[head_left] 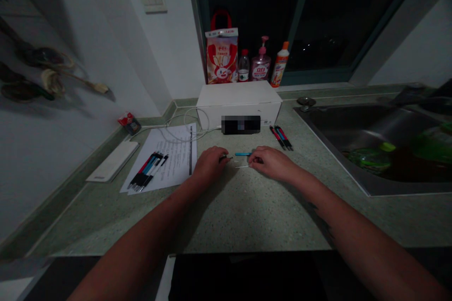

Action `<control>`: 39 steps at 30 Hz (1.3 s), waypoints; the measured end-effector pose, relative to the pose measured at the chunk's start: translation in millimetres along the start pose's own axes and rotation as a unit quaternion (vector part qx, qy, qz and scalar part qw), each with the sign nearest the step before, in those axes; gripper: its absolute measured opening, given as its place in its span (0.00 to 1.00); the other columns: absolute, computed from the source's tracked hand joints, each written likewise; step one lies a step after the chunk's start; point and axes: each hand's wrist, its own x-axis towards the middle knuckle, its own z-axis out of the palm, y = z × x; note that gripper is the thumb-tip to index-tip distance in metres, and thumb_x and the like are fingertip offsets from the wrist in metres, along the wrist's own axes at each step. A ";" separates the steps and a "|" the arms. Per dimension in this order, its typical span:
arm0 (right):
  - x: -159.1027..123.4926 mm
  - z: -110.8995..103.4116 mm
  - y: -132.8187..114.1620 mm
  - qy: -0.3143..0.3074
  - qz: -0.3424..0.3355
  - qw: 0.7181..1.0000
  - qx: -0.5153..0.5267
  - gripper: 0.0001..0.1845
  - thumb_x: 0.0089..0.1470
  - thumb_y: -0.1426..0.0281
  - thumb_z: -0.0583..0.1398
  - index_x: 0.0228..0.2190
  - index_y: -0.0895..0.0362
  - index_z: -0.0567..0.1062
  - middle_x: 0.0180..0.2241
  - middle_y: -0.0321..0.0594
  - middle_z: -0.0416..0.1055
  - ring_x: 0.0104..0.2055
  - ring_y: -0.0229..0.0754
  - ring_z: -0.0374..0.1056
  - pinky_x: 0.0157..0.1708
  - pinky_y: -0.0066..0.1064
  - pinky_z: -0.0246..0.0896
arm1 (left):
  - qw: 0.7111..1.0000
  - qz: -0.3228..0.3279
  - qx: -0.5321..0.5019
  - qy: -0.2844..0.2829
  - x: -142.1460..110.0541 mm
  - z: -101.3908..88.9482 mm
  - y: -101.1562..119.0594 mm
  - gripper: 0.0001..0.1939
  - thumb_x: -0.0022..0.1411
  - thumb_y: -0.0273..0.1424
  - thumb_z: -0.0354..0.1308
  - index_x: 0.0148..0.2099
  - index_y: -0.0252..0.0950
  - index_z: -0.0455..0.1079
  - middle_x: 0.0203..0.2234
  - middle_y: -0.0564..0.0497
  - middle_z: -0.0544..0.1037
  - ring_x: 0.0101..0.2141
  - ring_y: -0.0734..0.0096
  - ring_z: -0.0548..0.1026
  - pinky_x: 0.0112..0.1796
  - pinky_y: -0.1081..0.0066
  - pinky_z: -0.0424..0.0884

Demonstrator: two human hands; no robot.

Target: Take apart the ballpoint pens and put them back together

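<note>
My left hand (211,164) rests on the speckled green countertop (243,216), its fingers closed on a small dark pen part (223,158). My right hand (270,162) lies a short way to the right, its fingertips pinching a thin pale rod, perhaps a pen refill (242,166). A blue pen barrel (243,154) lies between the hands, touching neither. Part of what each hand holds is hidden by its fingers.
Left of my hands, several pens (146,172) lie on a printed sheet (178,150). Several more pens (280,137) lie ahead, near a white box (239,101) and a censored black object (240,124). A steel sink (367,146) is at right; bottles stand behind the box.
</note>
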 end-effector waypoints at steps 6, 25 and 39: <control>-0.7 5.9 -14.5 0.068 -0.061 0.994 0.058 0.15 0.61 0.68 0.63 0.50 0.49 0.76 0.42 0.40 0.75 0.43 0.43 0.71 0.45 0.36 0.64 | 0.961 -0.033 -0.273 -0.022 -5.7 8.4 5.9 0.10 0.58 0.30 0.65 0.41 0.38 0.69 0.30 0.51 0.80 0.32 0.66 0.78 0.35 0.67 0.72; 3.5 4.5 -11.7 0.093 0.015 0.989 0.113 0.10 0.66 0.67 0.56 0.38 0.53 0.79 0.37 0.41 0.80 0.39 0.44 0.74 0.42 0.36 0.65 | 0.990 0.027 -0.137 -0.002 -12.1 -3.7 22.4 0.12 0.67 0.33 0.53 0.43 0.38 0.78 0.36 0.47 0.82 0.38 0.60 0.78 0.44 0.61 0.72; 3.9 15.1 -14.8 0.115 0.011 0.976 0.183 0.07 0.59 0.68 0.63 0.40 0.54 0.77 0.36 0.40 0.78 0.36 0.41 0.72 0.38 0.33 0.64 | 0.985 0.018 -0.173 0.005 -11.6 -0.9 20.6 0.11 0.66 0.33 0.54 0.41 0.37 0.78 0.35 0.46 0.82 0.37 0.59 0.78 0.42 0.60 0.72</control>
